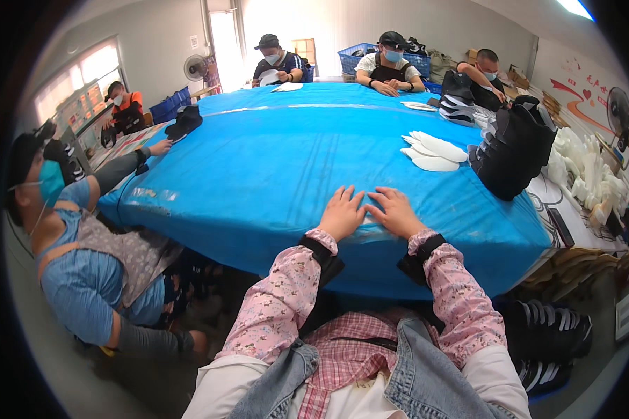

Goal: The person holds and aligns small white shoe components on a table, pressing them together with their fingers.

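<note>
My left hand (pixel 342 212) and my right hand (pixel 396 211) rest palm down near the front edge of a large table with a blue cover (pixel 279 167). Both have their fingers stretched out and hold nothing. Their fingertips point toward each other, a narrow gap apart. Ahead and to the right, a fanned pile of white insoles (pixel 435 151) lies on the cover. Beside it a tall stack of black shoes (pixel 514 148) stands at the table's right side.
A co-worker in a blue shirt (pixel 84 279) sits at the left, one arm reaching toward a black shoe (pixel 184 123). Other people work along the far side. More black and white shoes (pixel 458 105) stand far right. A side surface holds white pieces (pixel 587 167) and a dark phone-like object (pixel 560 228).
</note>
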`<state>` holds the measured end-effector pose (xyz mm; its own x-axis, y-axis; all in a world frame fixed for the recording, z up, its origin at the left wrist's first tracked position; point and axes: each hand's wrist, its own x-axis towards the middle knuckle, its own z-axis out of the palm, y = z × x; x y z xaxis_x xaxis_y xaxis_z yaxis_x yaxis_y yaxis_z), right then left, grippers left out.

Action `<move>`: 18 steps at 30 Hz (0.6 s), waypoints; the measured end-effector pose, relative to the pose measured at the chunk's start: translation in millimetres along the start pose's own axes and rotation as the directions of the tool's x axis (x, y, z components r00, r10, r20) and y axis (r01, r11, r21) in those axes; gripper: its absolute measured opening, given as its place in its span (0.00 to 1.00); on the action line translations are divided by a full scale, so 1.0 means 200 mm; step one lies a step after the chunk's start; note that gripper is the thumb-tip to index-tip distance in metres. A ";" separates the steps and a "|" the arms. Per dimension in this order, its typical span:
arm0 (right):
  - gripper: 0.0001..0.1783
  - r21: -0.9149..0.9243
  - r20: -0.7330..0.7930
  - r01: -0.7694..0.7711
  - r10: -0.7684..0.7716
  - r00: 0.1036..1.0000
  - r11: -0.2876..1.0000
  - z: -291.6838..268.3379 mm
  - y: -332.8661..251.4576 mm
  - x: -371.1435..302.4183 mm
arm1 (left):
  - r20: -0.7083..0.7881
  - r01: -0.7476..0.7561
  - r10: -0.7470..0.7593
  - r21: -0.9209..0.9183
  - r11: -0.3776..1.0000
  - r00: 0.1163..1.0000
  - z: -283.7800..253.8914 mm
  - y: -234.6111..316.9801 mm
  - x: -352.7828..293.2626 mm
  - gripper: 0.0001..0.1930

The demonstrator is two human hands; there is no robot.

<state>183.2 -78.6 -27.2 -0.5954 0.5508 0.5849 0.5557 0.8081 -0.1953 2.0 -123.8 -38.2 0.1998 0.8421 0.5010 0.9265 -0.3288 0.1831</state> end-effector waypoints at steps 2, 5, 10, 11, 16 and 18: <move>0.22 -0.027 -0.035 -0.003 0.002 0.999 1.000 -0.01 0.00 -0.01 | -0.042 0.008 -0.010 -0.061 0.998 0.999 -0.02 0.01 -0.05 0.23; 0.20 0.151 -0.087 -0.116 0.130 0.988 0.982 -0.01 0.01 -0.03 | -0.130 -0.009 -0.007 -0.122 0.993 0.992 -0.04 0.05 -0.11 0.22; 0.20 0.108 -0.068 -0.146 0.154 0.986 0.983 0.00 -0.07 -0.08 | -0.238 -0.035 -0.018 -0.216 0.976 0.971 -0.14 0.17 -0.20 0.20; 0.19 0.093 -0.063 -0.157 0.163 0.985 0.983 0.00 -0.09 -0.09 | -0.111 0.085 -0.132 -0.353 0.932 0.985 -0.19 0.23 -0.20 0.19; 0.14 0.118 -0.069 -0.155 0.164 0.984 0.981 0.04 -0.07 -0.19 | -0.316 -0.148 0.025 -0.372 0.916 0.948 -0.31 0.58 -0.22 0.11; 0.14 0.098 -0.067 -0.144 0.151 0.986 0.985 0.06 -0.11 -0.24 | -0.384 -0.211 0.093 -0.277 0.938 0.919 -0.31 0.66 -0.25 0.10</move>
<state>192.1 -120.8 -60.0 -0.4643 0.6514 0.6000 0.5762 0.7367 -0.3539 94.2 -234.8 12.8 0.1475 0.5790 0.8019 0.7382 -0.6041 0.3004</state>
